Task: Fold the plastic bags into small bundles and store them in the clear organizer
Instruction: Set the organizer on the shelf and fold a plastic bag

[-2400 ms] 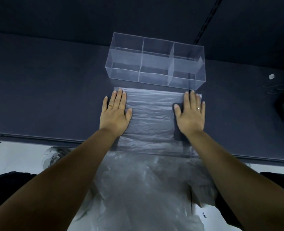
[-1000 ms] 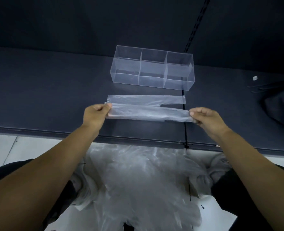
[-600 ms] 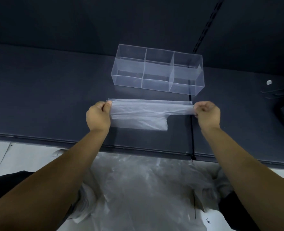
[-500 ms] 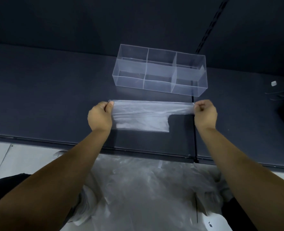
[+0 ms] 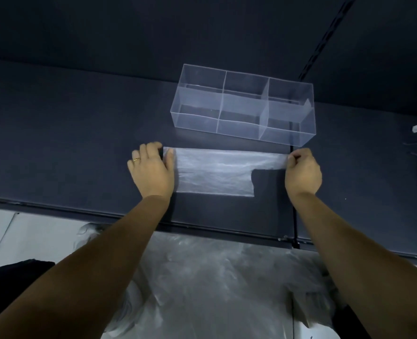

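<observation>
A folded translucent plastic bag (image 5: pixel 214 171) lies flat as a long strip on the dark table (image 5: pixel 68 143), just in front of the clear organizer (image 5: pixel 241 113). My left hand (image 5: pixel 151 170) pinches the bag's left end, thumb on top of the plastic and fingers curled at its far corner. My right hand (image 5: pixel 301 170) pinches the narrow handle end on the right with curled fingers. The organizer has several compartments with nothing in them.
A heap of loose plastic bags (image 5: pixel 214 285) lies below the table's near edge, between my forearms. A small white object (image 5: pixel 416 128) sits far right on the table. A dark seam (image 5: pixel 294 216) runs across the table near my right wrist.
The bag, spread wide under my flat palms, has been folded toward the far side into a strip. It now lies flat on the table, and my left fingers have loosened over its end.
</observation>
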